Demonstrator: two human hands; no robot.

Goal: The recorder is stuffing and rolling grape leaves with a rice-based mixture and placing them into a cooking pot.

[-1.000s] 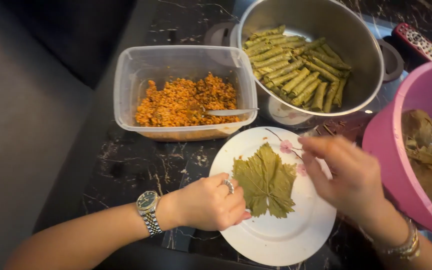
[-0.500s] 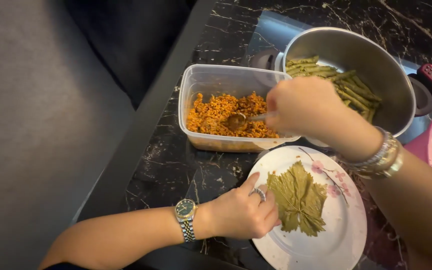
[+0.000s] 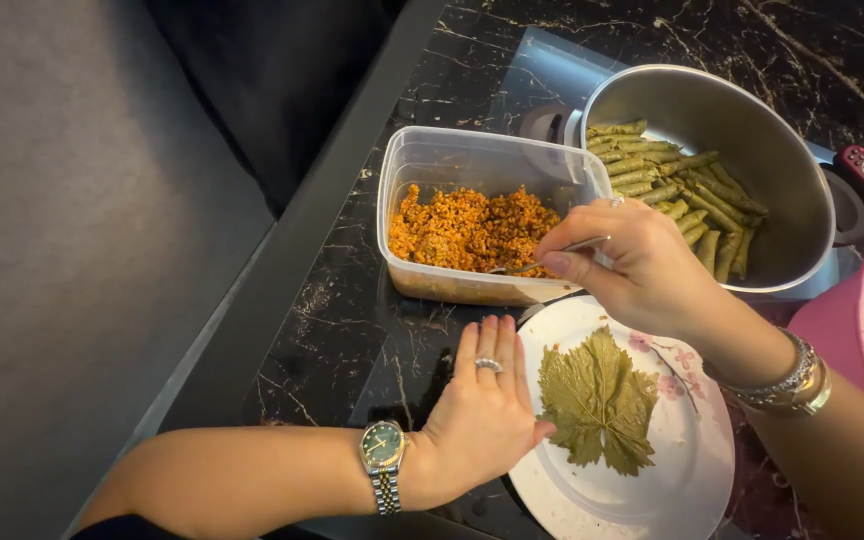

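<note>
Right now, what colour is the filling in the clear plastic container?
Orange-red, grainy filling, seen best in the head view, inside the clear container.

Soft even light, mild blur

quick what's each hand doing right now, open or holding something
Left hand: open and flat, holding nothing, at the left edge of the white plate beside the vine leaf.
Right hand: closed on a spoon over the rice filling.

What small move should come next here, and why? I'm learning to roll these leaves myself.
Probably carry the spoon from the plastic tub of orange rice filling over to the vine leaf. The right hand pinches the spoon at the tub's rim, the leaf lies flat and bare on the white plate, and the left hand rests open beside it.
</note>
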